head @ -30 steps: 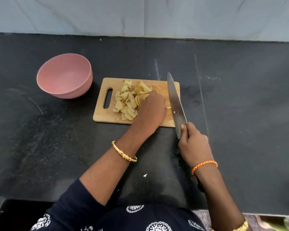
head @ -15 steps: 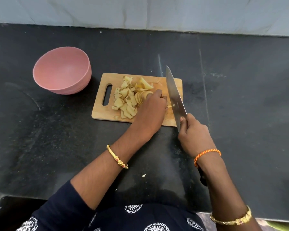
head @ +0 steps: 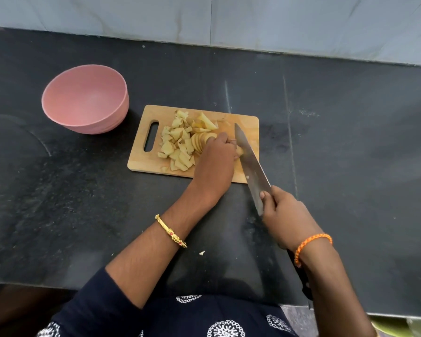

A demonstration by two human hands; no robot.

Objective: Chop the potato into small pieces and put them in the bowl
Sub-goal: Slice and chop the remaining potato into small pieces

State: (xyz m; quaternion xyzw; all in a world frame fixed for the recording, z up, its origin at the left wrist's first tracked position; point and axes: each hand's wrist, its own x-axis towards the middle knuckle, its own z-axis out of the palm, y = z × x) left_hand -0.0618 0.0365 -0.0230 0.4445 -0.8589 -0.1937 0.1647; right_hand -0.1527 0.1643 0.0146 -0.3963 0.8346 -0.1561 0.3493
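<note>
A wooden cutting board (head: 249,125) lies on the black counter. Chopped potato pieces (head: 178,147) are heaped on its left half, with a fan of thin slices (head: 201,140) beside them. My left hand (head: 215,158) is curled over the uncut end of the potato (head: 240,150), most of which it hides. My right hand (head: 287,215) grips a large knife (head: 252,164) by the handle; its blade lies across the board just right of my left fingers. An empty pink bowl (head: 85,98) stands left of the board.
The black stone counter (head: 350,154) runs back to a grey tiled wall (head: 253,23). A small potato scrap (head: 201,252) lies on the counter near its front edge. My bangle and orange wrist thread are visible.
The knife blade has come down and closer to my left fingers, against the potato end. My left hand stays on the potato. The camera has shifted slightly.
</note>
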